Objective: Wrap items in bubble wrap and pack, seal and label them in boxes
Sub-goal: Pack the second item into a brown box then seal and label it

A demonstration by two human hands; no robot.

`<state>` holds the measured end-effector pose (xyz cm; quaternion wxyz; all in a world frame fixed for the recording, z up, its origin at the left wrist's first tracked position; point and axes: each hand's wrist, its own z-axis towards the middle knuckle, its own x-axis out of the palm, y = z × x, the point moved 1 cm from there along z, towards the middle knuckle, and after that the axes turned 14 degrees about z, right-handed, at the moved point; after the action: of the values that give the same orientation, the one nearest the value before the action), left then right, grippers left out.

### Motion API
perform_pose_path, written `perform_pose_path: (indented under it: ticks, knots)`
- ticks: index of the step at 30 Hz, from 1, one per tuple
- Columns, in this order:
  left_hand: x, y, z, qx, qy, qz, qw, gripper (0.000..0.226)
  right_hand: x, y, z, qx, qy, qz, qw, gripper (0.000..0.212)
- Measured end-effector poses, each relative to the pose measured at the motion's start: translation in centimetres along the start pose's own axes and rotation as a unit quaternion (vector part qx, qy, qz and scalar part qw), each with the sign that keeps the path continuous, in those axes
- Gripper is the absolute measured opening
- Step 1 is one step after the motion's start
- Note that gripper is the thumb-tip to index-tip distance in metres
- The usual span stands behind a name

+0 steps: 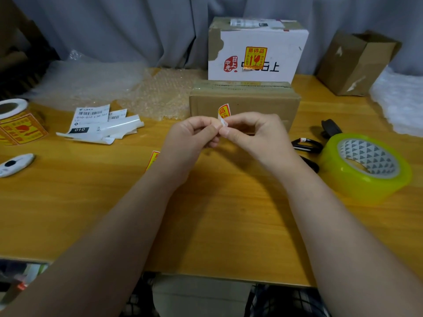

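Observation:
A small red-and-yellow fragile sticker [223, 111] with white backing is pinched between both hands in front of a sealed brown cardboard box [245, 104]. My left hand [194, 136] pinches its lower edge from the left. My right hand [254, 131] pinches it from the right, fingers curled. The sticker curls upward above my fingertips. Behind the brown box stands a white box [258, 58] bearing a fragile sticker. Bubble wrap [160, 94] lies to the left of the brown box.
A roll of fragile stickers [18, 122] sits far left, shipping labels [98, 124] beside it. Another sticker [153, 159] lies under my left wrist. Yellow tape roll [366, 165], black scissors [306, 146] and an open brown box [354, 65] are right. A white device [16, 164] lies left.

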<state>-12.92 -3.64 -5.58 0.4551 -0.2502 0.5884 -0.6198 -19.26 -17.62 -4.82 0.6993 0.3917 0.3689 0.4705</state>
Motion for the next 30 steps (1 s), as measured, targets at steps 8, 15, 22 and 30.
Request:
perform_pose_path:
  ticks: [8, 15, 22, 30]
  knots:
    - [0.2, -0.5, -0.1, -0.001, -0.038, 0.050, 0.998, 0.022, 0.2, 0.2, 0.1, 0.036, -0.044, 0.022, 0.998, 0.011]
    - [-0.7, -0.2, 0.8, -0.137, -0.113, -0.071, 0.982, 0.021, -1.1, 0.2, 0.4, 0.171, -0.175, 0.160, 0.956, 0.015]
    - [-2.5, -0.5, 0.2, -0.049, -0.180, 0.184, 0.965, 0.018, -1.1, 0.3, 0.3, 0.181, -0.207, 0.192, 0.942, 0.014]
    - [-8.1, -0.9, 0.0, 0.063, -0.170, 0.563, 0.806, 0.008, 0.3, 1.2, -0.6, 0.184, -0.158, 0.153, 0.958, 0.016]
